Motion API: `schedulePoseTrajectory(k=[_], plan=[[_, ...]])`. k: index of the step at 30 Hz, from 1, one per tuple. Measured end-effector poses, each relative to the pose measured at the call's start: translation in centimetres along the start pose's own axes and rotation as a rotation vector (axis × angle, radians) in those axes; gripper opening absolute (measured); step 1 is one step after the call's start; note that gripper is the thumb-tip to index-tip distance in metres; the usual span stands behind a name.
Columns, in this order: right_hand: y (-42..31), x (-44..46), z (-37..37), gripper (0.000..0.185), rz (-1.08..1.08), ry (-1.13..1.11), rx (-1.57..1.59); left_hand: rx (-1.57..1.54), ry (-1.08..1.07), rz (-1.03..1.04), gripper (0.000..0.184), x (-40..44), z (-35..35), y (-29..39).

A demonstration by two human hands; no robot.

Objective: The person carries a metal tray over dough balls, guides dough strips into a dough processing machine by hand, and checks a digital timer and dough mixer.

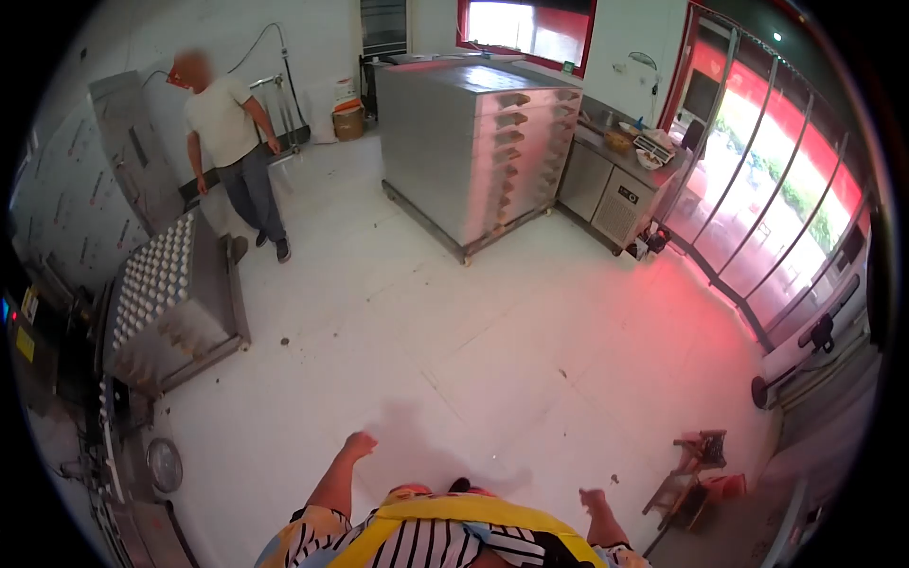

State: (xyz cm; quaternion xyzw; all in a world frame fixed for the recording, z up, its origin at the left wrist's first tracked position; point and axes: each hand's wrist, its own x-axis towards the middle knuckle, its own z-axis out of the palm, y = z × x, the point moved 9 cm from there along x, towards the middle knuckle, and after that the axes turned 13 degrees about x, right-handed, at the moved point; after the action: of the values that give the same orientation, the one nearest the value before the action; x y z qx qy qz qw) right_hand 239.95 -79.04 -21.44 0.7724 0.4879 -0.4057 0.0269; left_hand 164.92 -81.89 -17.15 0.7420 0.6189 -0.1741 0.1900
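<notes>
Both arms hang away from my body over the pale floor. My left hand [359,445] is small and a little blurred; its fingers look curled in, and nothing shows in them. On the other side, my right hand [594,499] has its fingers loosely bent and partly apart, holding nothing. Neither hand touches anything. A yellow apron strap [473,508] crosses my striped, patterned top. Nearest to my right hand is a small wooden stool [674,494] at the lower right.
A tall metal cabinet of stacked trays [436,156] stands on a wheeled base ahead. At left, a low stack [156,275] carries rows of round white pieces. Another person [227,123] stands beyond it. A steel counter [606,180] and barred glass doors [757,180] line the right.
</notes>
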Motion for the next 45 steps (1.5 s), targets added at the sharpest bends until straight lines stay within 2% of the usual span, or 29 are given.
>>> schedulePoseTrajectory(k=[2, 4, 6, 8, 9, 10, 11, 13, 15, 17, 18, 20, 22, 23, 25, 29, 32, 33, 34, 35, 37, 39, 40, 42, 45], plan=[[-12.0, 5.6, -7.3, 0.034, -0.003, 0.044, 0.192, -1.039, -0.132, -0.696, 0.017, -2.0, -0.4, -3.8], [-23.7, 12.7, -13.6, 0.032, -0.134, 0.008, 0.487, -1.374, -0.018, -0.853, 0.016, -0.4, -3.2, -6.2], [-36.1, 19.7, -20.1, 0.035, -0.239, -0.044, 0.82, -1.66, 0.137, -0.922, 0.018, 3.4, -6.9, -9.2], [-49.5, 21.2, -26.6, 0.036, -0.309, -0.026, 0.991, -1.525, 0.133, -0.988, 0.023, 9.5, -11.9, -13.1], [-54.6, 22.5, -29.1, 0.036, -0.327, -0.053, 1.053, -1.533, 0.208, -0.976, 0.019, 13.5, -15.7, -14.5], [-59.5, 24.5, -31.3, 0.036, -0.366, -0.076, 1.12, -1.543, 0.301, -0.951, 0.015, 18.8, -20.4, -16.3], [-63.1, 27.5, -32.3, 0.035, -0.362, -0.11, 1.142, -1.684, 0.398, -0.824, 0.016, 25.5, -24.2, -16.9], [-67.5, 32.0, -35.8, 0.034, -0.328, -0.176, 1.171, -1.757, 0.495, -0.418, 0.014, 37.4, -39.3, -15.0], [-71.8, 37.6, -40.9, 0.032, -0.349, -0.195, 1.251, -1.842, 0.464, -0.324, 0.02, 48.0, -53.8, -11.9], [-75.2, 43.0, -45.2, 0.028, -0.361, -0.242, 1.373, -1.849, 0.49, -0.087, 0.024, 55.8, -67.9, -8.4], [-77.5, 45.5, -48.0, 0.026, -0.385, -0.296, 1.457, -1.888, 0.483, 0.07, 0.025, 61.3, -72.7, -8.0], [-82.5, 50.7, -53.2, 0.024, -0.377, -0.338, 1.469, -1.961, 0.53, 0.211, 0.025, 67.8, -81.7, -6.4], [-89.4, 57.5, -59.5, 0.024, -0.618, -0.54, 1.522, -2.045, 0.537, 0.396, 0.027, 73.5, -87.9, -4.9], [-91.4, 62.1, -62.4, 0.025, -0.444, -0.389, 1.594, -2.072, 0.572, 0.511, 0.028, 76.2, -91.3, -4.7], [-99.3, 70.3, -67.6, 0.029, -0.625, -0.636, 1.649, -2.186, 0.563, 0.523, 0.03, 80.9, -93.9, -4.7], [-113.8, 77.3, -76.3, 0.036, -0.599, -0.532, 1.725, -2.282, 0.655, 0.447, 0.035, 86.6, -98.7, -5.5], [-123.8, 82.6, -81.5, 0.042, -0.632, -0.463, 1.754, -2.284, 0.711, 0.482, 0.039, 89.7, -101.2, -6.1], [-126.1, 84.7, -82.6, 0.044, -0.63, -0.447, 1.775, -2.324, 0.695, 0.565, 0.034, 91.2, -101.6, -6.5], [-127.7, 86.8, -83.5, 0.046, -0.625, -0.424, 1.802, -2.329, 0.71, 0.555, 0.038, 91.8, -101.1, -6.9], [-129.2, 89.2, -84.0, 0.05, -0.646, -0.492, 1.832, -2.316, 0.748, 0.58, 0.041, 92.8, -101.2, -7.6], [-131.8, 90.6, -85.2, 0.05, -0.551, -0.497, 1.738, -2.326, 0.8, 0.601, 0.047, 95.4, -102.3, -7.5], [-133.8, 90.1, -86.4, 0.05, -0.651, -0.566, 1.576, -2.303, 0.83, 0.552, 0.054, 95.5, -103.5, -7.6], [-136.8, 91.1, -86.0, 0.048, -0.825, -1.141, 1.46, -2.307, 0.884, 0.573, 0.056, 95.4, -104.3, -7.8], [-137.2, 94.0, -87.5, 0.049, -0.831, -0.936, 1.478, -2.307, 1.005, 0.598, 0.061, 95.5, -105.3, -8.0], [-139.0, 97.6, -88.4, 0.053, -0.875, -0.975, 1.472, -2.256, 1.143, 0.49, 0.05, 95.4, -105.4, -7.7]])
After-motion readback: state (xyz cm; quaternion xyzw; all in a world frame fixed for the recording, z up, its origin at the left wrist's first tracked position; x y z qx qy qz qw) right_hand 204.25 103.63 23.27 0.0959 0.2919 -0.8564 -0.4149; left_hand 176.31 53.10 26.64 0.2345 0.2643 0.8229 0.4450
